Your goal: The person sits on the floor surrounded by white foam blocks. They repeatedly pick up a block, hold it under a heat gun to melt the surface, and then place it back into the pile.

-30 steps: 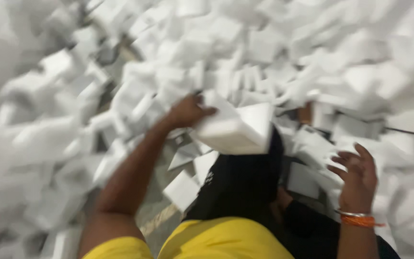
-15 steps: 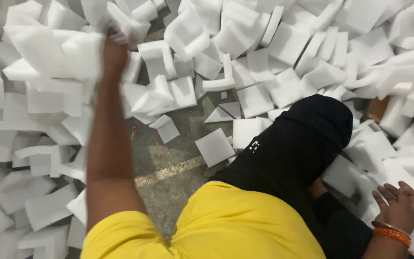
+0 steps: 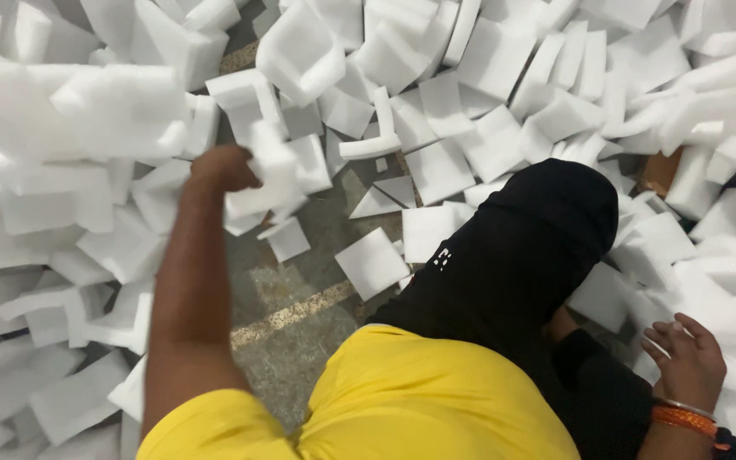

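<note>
White foam pieces (image 3: 440, 170) across grey concrete floor (image 3: 300, 294); left hand (image 3: 219, 168) fingers clenched on foam block (image 3: 270, 175), right hand (image 3: 690, 366) released.

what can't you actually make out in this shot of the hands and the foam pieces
- Head view: the left hand fingers are hidden behind the blurred white foam piece it grips.
- The right hand fingertips sink into the foam; what they touch is unclear.
- The floor shows only in one gap; the foam pile covers the rest.
</note>
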